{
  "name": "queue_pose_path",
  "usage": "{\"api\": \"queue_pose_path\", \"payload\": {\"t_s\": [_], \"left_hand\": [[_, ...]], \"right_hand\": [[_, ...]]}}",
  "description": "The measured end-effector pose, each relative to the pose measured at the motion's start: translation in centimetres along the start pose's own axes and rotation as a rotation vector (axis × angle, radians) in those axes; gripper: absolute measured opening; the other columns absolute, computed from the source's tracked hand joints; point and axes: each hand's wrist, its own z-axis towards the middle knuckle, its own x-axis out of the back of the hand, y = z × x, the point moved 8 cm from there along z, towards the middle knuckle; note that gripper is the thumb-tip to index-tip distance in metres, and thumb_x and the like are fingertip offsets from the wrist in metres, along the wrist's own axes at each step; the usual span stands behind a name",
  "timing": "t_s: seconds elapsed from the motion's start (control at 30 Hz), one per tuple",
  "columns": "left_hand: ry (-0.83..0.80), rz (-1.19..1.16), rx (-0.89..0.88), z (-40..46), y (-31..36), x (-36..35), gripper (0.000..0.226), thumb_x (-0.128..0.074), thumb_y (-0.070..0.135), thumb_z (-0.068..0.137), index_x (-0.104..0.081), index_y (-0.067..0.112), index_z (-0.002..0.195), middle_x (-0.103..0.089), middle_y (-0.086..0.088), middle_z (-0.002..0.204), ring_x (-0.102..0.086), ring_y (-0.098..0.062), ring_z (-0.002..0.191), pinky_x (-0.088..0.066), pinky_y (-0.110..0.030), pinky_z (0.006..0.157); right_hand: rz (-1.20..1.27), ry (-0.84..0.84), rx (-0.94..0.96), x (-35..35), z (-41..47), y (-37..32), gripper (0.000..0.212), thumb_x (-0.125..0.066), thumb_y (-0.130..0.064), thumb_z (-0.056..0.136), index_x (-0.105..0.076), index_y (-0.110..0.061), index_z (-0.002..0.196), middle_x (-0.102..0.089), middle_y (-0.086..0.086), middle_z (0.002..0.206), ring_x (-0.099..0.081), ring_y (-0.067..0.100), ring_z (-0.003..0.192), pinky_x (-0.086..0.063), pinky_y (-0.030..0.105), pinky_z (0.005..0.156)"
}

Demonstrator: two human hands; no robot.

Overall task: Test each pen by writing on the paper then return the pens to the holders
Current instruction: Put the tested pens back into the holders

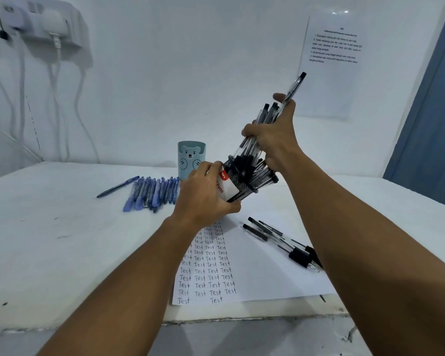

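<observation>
Paper (254,276) covered in "Test" lies nearest, under two raised arms.
Left hand (203,199) grips the tilted mesh holder (235,182); right hand (272,140) clutches a bundle of black pens (261,150).

My two bare forearms and hands

No sleeves, watch or rings on my left hand (206,199) or right hand (272,140).

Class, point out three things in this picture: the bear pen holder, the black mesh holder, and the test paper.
Bear pen holder (190,156): head view, on the bear face on its front.
Black mesh holder (238,185): head view, on its mesh side wall.
Test paper (262,278): head view, on its blank right part.
</observation>
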Motion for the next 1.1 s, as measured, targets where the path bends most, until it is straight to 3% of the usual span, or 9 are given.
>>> {"api": "queue_pose_path", "payload": {"t_s": [0.2,0.37,0.53,0.6,0.67,0.8,0.9,1.0,1.1], "left_hand": [[0.005,-0.009,0.002,-0.1,-0.1,0.0,0.085,-0.077,0.051,0.065,-0.044,0.015,0.134,-0.051,-0.003,0.122,-0.050,-0.024,0.110,-0.045,-0.048,0.095],[0.003,-0.003,0.001,0.0,0.0,0.0,0.083,-0.077,0.050,0.065,-0.044,0.015,0.133,-0.051,-0.002,0.121,-0.050,-0.024,0.109,-0.045,-0.047,0.095],[0.018,-0.011,0.004,0.0,-0.1,0.1,0.084,-0.077,0.051,0.064,-0.045,0.014,0.133,-0.052,-0.003,0.118,-0.051,-0.024,0.107,-0.046,-0.047,0.093],[0.017,-0.005,0.003,0.0,-0.1,0.1,0.086,-0.076,0.052,0.064,-0.044,0.014,0.134,-0.052,-0.003,0.120,-0.051,-0.024,0.109,-0.046,-0.047,0.094],[0.018,-0.013,0.006,0.0,-0.2,0.1,0.087,-0.074,0.054,0.064,-0.044,0.014,0.134,-0.052,-0.003,0.120,-0.051,-0.024,0.109,-0.046,-0.046,0.094],[0.030,-0.037,0.016,0.0,-0.5,0.2,0.081,-0.077,0.050,0.066,-0.047,0.014,0.132,-0.052,-0.003,0.118,-0.052,-0.023,0.108,-0.046,-0.041,0.094],[0.048,-0.052,0.011,-0.2,-0.4,0.5,0.079,-0.078,0.046,0.066,-0.048,0.012,0.131,-0.052,-0.004,0.116,-0.052,-0.023,0.107,-0.046,-0.040,0.094],[0.044,-0.036,0.006,-0.2,-0.2,0.5,0.081,-0.078,0.047,0.067,-0.046,0.012,0.132,-0.052,-0.004,0.118,-0.051,-0.023,0.108,-0.045,-0.041,0.095],[0.041,-0.025,0.004,-0.1,-0.1,0.4,0.086,-0.078,0.047,0.066,-0.044,0.011,0.136,-0.051,-0.005,0.122,-0.050,-0.023,0.111,-0.044,-0.042,0.097]], "right_hand": [[0.057,-0.003,-0.032,0.2,0.0,0.3,0.079,-0.070,0.015,0.070,-0.037,-0.029,0.126,-0.047,0.010,0.094,-0.054,0.022,0.073,-0.052,0.038,0.067],[0.126,-0.054,-0.102,0.0,0.1,0.5,0.068,-0.073,0.009,0.073,-0.039,-0.027,0.120,-0.052,0.015,0.095,-0.055,0.023,0.064,-0.051,0.033,0.058],[0.084,-0.025,-0.155,0.1,0.0,0.5,0.043,-0.075,-0.024,0.084,-0.047,-0.022,0.117,-0.057,0.010,0.101,-0.062,0.026,0.074,-0.055,0.044,0.070],[0.106,-0.024,-0.180,0.1,-0.2,0.3,0.032,-0.062,-0.043,0.093,-0.050,-0.021,0.114,-0.059,0.011,0.103,-0.066,0.028,0.078,-0.056,0.045,0.079],[0.119,-0.026,-0.216,0.4,-0.2,0.3,0.039,-0.044,-0.053,0.100,-0.057,-0.018,0.111,-0.063,0.013,0.104,-0.069,0.031,0.083,-0.056,0.046,0.085],[0.084,-0.045,-0.234,1.1,-0.4,1.0,0.038,-0.043,-0.045,0.103,-0.065,-0.015,0.112,-0.067,0.015,0.113,-0.072,0.030,0.098,-0.056,0.045,0.091],[0.173,-0.069,-0.230,0.9,-0.9,1.6,0.032,-0.048,-0.031,0.103,-0.053,-0.019,0.133,-0.063,0.016,0.121,-0.072,0.029,0.097,-0.056,0.048,0.090],[0.260,-0.075,-0.167,1.2,-1.3,1.5,0.056,-0.047,-0.017,0.103,-0.025,-0.044,0.147,-0.065,0.016,0.114,-0.072,0.032,0.094,-0.057,0.048,0.087],[0.244,-0.079,-0.100,1.7,-1.5,1.2,0.066,-0.050,-0.005,0.098,-0.029,-0.054,0.138,-0.064,0.016,0.104,-0.072,0.032,0.093,-0.056,0.048,0.087]]}}
